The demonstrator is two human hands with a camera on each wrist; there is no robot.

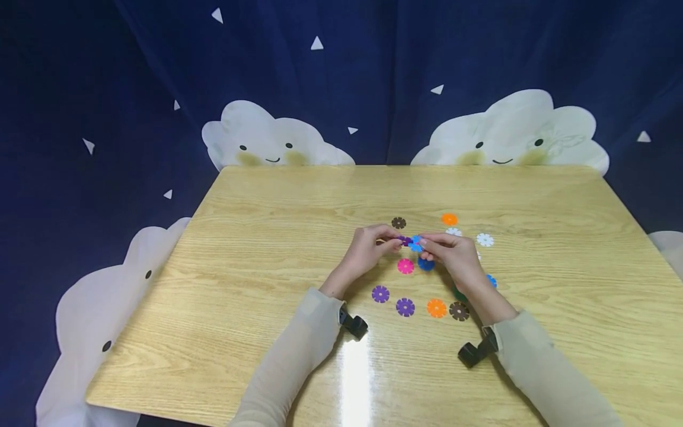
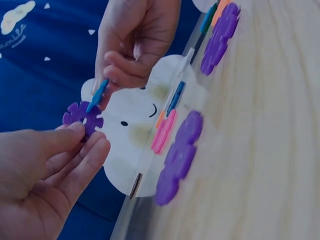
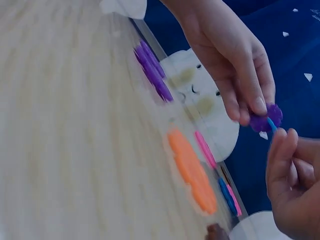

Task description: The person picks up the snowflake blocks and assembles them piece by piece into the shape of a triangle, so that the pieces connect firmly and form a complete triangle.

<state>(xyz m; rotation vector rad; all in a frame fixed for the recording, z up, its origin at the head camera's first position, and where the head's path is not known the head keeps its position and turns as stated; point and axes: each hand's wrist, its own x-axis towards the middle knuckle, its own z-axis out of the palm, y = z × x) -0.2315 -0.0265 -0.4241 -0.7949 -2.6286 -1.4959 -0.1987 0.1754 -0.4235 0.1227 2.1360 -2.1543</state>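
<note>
My left hand pinches a purple notched plastic disc between thumb and fingers, above the table. From the other side my right hand pinches a light blue notched disc by its edge. In the left wrist view the blue disc stands edge-on against the purple one, at an angle to its face, and the two meet at the rim. Below the hands lie a pink disc and a darker blue disc. A brown disc lies just beyond the left fingertips.
On the wooden table, two purple discs, an orange disc and a brown disc lie nearer me. Another orange disc and white discs lie beyond the right hand. My right forearm partly covers a green disc.
</note>
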